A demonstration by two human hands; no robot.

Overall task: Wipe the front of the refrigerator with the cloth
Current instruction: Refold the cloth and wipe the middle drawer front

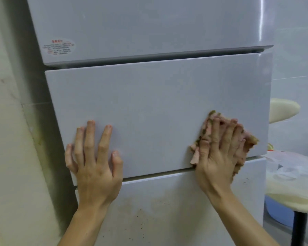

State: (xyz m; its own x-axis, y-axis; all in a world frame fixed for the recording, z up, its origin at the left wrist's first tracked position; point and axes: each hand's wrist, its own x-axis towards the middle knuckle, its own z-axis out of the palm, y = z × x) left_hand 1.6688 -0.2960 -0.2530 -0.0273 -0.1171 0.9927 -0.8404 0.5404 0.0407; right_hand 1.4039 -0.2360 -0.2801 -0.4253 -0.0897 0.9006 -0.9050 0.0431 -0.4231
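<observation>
- White, glossy refrigerator (158,96) fills the frame. Its front is split into three stacked panels with dark seams between them.
- Middle panel (149,82): both hands rest low on it.
- Left hand (96,157) sits at about 8 o'clock on that panel, palm flat to the surface. Fingers are straight and spread wide, thumb out towards 3 o'clock.
- Right hand (219,157) sits at about 4 o'clock on the panel, fingers straight and fanned, pressing the cloth (209,124) flat to the door. The heel of the hand crosses the seam below.
- Cloth is pink with olive-brown patches, crumpled, trapped between right hand and panel. Its edges stick out past the fingertips at 12 and 3 o'clock, and a corner hangs by the thumb.
- Lower panel (158,210): brownish smears and dark specks.
- Upper panel: oval sticker (59,47) with red print, at 10 o'clock in frame; text too blurred to read.
- Cream wall (5,121) at 9 o'clock, stained near the fridge edge.
- At 3 to 4 o'clock in frame: pale round stool seat (283,109), crumpled clear plastic bag (292,167), black post (299,228) below.
</observation>
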